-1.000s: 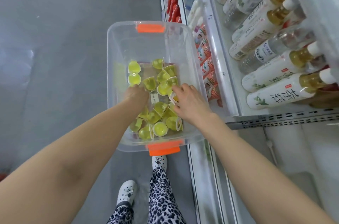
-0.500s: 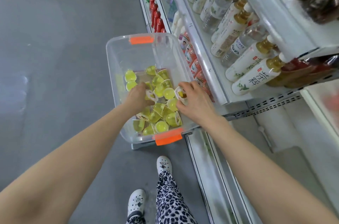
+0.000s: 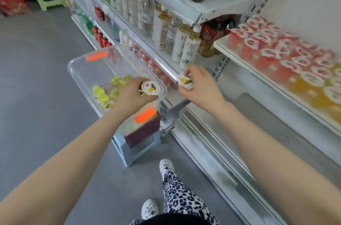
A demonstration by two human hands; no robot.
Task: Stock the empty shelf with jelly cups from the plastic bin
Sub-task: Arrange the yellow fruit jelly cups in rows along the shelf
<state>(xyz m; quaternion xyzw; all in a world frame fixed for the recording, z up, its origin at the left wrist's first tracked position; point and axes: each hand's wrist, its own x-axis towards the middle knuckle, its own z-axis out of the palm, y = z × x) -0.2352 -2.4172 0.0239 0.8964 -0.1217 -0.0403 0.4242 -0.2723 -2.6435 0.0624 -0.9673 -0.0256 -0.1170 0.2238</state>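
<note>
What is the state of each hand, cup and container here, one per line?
left hand, grips the left jelly cup, lid on.
right hand, grips the right jelly cup, clear of the bin.
plastic bin, lidless, yellow jelly cups inside.
jelly shelf, stocked with red and orange cups.

The clear bin (image 3: 83, 70), with orange latches at both ends, holds yellow-green jelly cups (image 3: 100, 94) jumbled on its bottom. The left hand (image 3: 132, 95) grips the left cup (image 3: 151, 88), lid up, over the bin's near corner. The right hand (image 3: 201, 88) pinches the tilted right cup (image 3: 186, 81) beside the bin. The white shelf (image 3: 238, 58) carries rows of red cups (image 3: 258, 47) and orange cups (image 3: 302, 84).
</note>
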